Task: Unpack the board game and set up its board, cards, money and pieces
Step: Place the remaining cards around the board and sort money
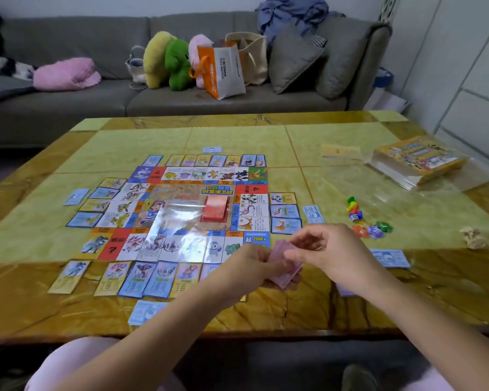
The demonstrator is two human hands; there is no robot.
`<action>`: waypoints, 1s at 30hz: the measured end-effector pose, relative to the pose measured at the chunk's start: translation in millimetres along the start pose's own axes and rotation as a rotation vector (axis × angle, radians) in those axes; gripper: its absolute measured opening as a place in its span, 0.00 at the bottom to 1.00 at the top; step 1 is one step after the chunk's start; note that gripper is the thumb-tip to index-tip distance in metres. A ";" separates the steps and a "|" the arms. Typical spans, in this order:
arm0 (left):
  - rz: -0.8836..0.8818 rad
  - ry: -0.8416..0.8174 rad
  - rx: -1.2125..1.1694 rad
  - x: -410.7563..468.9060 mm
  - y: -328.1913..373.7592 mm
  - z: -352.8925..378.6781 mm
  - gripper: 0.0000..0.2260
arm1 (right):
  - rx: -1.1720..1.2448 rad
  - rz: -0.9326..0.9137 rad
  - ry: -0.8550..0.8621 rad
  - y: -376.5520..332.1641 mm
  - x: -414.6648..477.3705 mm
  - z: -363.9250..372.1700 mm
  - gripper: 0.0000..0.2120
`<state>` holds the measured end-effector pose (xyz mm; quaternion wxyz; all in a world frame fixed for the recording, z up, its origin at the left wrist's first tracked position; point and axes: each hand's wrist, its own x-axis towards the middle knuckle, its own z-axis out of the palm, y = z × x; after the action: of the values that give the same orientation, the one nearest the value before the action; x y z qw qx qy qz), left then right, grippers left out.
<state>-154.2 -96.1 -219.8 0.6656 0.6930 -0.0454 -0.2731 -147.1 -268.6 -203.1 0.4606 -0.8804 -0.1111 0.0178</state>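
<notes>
Pink money stack (284,273), slightly fanned, pinched between both hands.

board (181,210) mid-surface (336,153), cards (158,275) lined up all round its edges, card deck (215,209) on its middle, pieces (366,221) off to its right, box (419,160) further back right

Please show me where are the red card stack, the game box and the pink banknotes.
red card stack (215,207): head view, middle of its top face.
game box (418,160): head view, middle of its printed lid.
pink banknotes (287,276): head view, lower part of the stack.
</notes>
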 end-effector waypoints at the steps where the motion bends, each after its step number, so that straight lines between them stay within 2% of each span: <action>1: 0.011 0.030 0.009 -0.6 -0.7 -0.9 0.06 | 0.002 0.013 0.003 -0.8 0.5 1.3 0.06; 6: 0.054 0.132 0.031 -9.6 -1.1 -7.7 0.01 | 0.010 0.042 0.022 -13.2 -1.6 3.3 0.08; 11: 0.048 0.043 -0.086 -25.2 -0.9 -20.9 0.09 | 0.087 0.052 -0.028 -25.4 -4.3 6.9 0.09; 16: 0.059 0.060 -0.158 -46.5 -1.2 -45.0 0.09 | 0.222 0.079 -0.046 -35.0 -5.7 22.6 0.08; 19: 0.057 0.149 -0.260 -58.0 1.8 -62.2 0.07 | 0.311 0.106 -0.001 -41.7 -1.7 35.4 0.05; 24: 0.102 0.372 -0.347 -81.0 4.3 -102.4 0.08 | 0.337 0.037 0.104 -55.0 4.5 52.8 0.12; 26: 0.106 0.457 -0.364 -91.7 -0.1 -117.0 0.08 | 0.344 0.020 0.132 -60.9 5.3 68.2 0.12; 28: 0.075 0.528 -0.299 -99.7 -5.5 -126.2 0.07 | 0.380 0.042 0.100 -67.4 2.3 85.1 0.11; 30: 0.009 0.589 -0.116 -109.9 -11.5 -136.0 0.06 | 0.404 0.080 0.001 -74.0 -2.0 104.6 0.10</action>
<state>-191.0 74.1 -200.6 0.6901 0.7029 0.1621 -0.0594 -176.2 -143.9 -203.1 0.6270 -0.7738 -0.0698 0.0575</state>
